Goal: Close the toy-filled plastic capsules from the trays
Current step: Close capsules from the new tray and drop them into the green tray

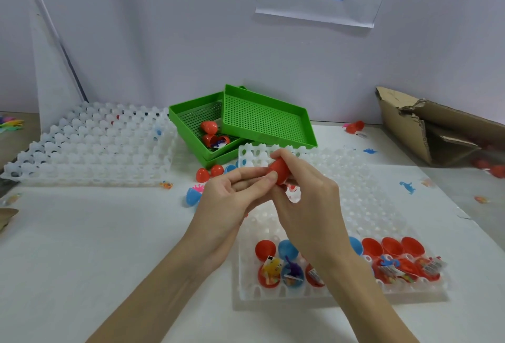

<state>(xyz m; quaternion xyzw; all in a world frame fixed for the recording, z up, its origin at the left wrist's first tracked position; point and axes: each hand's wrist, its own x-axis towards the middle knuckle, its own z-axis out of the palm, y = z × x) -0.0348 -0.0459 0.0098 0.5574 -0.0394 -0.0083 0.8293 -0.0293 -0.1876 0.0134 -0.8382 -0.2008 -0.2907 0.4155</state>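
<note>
Both hands, left hand (pixel 232 192) and right hand (pixel 306 195), grip one red capsule (pixel 280 170) tight. I think it needs one squeeze to snap shut.

On the tabletop (pixel 109 233), one tray (pixel 382 206) lies right, open capsules (pixel 341 263) along its near edge — another tray (pixel 90 148) sits far left, stacked baskets (pixel 262 121) between them, a torn carton (pixel 426 129) far right.
</note>
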